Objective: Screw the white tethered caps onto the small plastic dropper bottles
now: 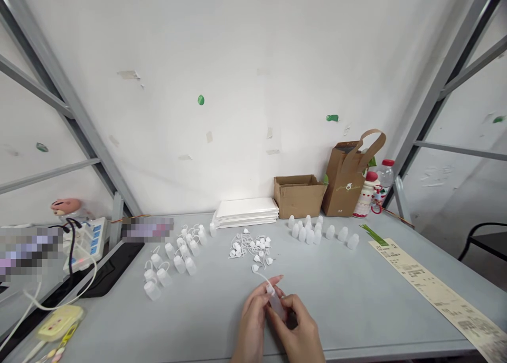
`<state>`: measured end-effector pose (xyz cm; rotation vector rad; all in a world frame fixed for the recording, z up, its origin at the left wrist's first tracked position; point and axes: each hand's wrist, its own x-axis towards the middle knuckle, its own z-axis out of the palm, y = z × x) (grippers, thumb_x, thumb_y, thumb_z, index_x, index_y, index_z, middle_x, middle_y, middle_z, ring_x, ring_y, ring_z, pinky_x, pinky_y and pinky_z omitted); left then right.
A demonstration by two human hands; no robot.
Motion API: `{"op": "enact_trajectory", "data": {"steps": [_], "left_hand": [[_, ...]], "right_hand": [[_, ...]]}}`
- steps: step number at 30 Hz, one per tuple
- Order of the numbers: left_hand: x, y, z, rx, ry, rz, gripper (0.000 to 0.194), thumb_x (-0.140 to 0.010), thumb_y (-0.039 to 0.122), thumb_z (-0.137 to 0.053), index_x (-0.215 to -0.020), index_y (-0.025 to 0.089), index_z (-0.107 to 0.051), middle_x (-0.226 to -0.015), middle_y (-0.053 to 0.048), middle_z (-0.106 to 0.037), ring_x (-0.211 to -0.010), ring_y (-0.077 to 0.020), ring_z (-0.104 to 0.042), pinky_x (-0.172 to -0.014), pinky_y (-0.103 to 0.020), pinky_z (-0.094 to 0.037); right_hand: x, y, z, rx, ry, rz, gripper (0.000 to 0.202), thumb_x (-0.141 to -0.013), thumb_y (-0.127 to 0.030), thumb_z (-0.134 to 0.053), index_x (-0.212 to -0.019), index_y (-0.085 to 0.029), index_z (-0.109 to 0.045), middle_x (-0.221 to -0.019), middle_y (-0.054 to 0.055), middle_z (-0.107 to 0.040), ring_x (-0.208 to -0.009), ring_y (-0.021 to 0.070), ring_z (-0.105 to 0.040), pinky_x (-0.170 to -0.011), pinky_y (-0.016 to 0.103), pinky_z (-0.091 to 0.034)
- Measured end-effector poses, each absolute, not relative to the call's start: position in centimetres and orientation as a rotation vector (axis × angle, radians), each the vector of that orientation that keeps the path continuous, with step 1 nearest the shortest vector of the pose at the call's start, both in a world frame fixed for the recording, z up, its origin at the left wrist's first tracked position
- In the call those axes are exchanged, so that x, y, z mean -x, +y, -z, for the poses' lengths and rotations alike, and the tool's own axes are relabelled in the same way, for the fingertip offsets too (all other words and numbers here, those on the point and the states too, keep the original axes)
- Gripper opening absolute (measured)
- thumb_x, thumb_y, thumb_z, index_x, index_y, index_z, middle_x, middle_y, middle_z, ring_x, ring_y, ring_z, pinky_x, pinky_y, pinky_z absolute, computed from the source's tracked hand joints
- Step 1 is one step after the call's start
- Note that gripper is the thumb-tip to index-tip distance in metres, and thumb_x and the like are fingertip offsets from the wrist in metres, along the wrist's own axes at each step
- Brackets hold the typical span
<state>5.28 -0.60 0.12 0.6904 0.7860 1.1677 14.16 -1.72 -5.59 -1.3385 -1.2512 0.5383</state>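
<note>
Near the front edge of the grey table, my left hand [254, 315] and my right hand [297, 328] both close round one small translucent bottle [276, 304]. A strap runs from the bottle's neck to a white cap [255, 268] that hangs off beyond my left fingers. Just ahead lies a loose pile of white caps with straps [251, 247]. Several bottles with caps and looped straps [180, 263] stand to the left. On the right stand several bottles without straps [309, 235].
Along the wall are a white stack [247, 212], an open cardboard box [301, 199], a brown paper bag [344, 183] and drink bottles [366, 196]. A long paper strip [431, 291] lies at right. At left are a power strip [89, 241], cables and a black mat [113, 273].
</note>
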Motion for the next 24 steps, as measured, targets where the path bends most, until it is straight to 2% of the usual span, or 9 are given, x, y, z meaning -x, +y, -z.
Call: {"op": "enact_trajectory", "data": {"steps": [5, 9, 17, 24], "left_hand": [[-5.0, -0.6, 0.0, -0.667, 0.757, -1.153, 0.034, -0.071, 0.026, -0.049, -0.097, 0.015, -0.069, -0.080, -0.004, -0.063, -0.072, -0.0179, -0.056, -0.079, -0.034, -0.039], [-4.9, -0.5, 0.1, -0.613, 0.740, -1.148, 0.032, -0.072, 0.026, -0.050, -0.095, 0.015, -0.069, -0.077, -0.004, -0.063, -0.070, -0.0181, -0.056, -0.077, -0.035, -0.039], [-4.7, -0.1, 0.8, -0.536, 0.651, -1.121, 0.032, -0.069, 0.026, -0.053, -0.093, 0.013, -0.070, -0.078, -0.007, -0.065, -0.083, -0.0214, -0.054, -0.083, -0.036, -0.035], [-4.8, 0.0, 0.8, -0.505, 0.653, -1.107, 0.030, -0.068, 0.027, -0.054, -0.092, 0.013, -0.068, -0.074, -0.005, -0.062, -0.074, -0.0180, -0.054, -0.074, -0.032, -0.036]], "right_hand": [[-14.5, -1.6, 5.2, 1.314, -1.208, -0.662, 0.034, -0.069, -0.050, -0.063, -0.058, -0.021, -0.049, -0.052, -0.005, -0.047, -0.049, 0.0126, -0.045, -0.048, 0.021, -0.042], [-15.0, -1.6, 4.6, 1.300, -1.264, -0.792, 0.028, -0.070, -0.042, -0.064, -0.060, -0.020, -0.050, -0.055, -0.004, -0.050, -0.053, 0.0135, -0.048, -0.052, 0.021, -0.043], [-15.4, -1.6, 4.5, 1.224, -1.231, -0.835, 0.022, -0.068, -0.036, -0.068, -0.061, -0.019, -0.056, -0.056, -0.003, -0.055, -0.054, 0.0137, -0.051, -0.052, 0.021, -0.045], [-16.0, -1.6, 4.4, 1.140, -1.228, -1.037, 0.017, -0.069, -0.031, -0.069, -0.064, -0.018, -0.059, -0.062, 0.000, -0.060, -0.062, 0.0166, -0.057, -0.060, 0.025, -0.047]]}}
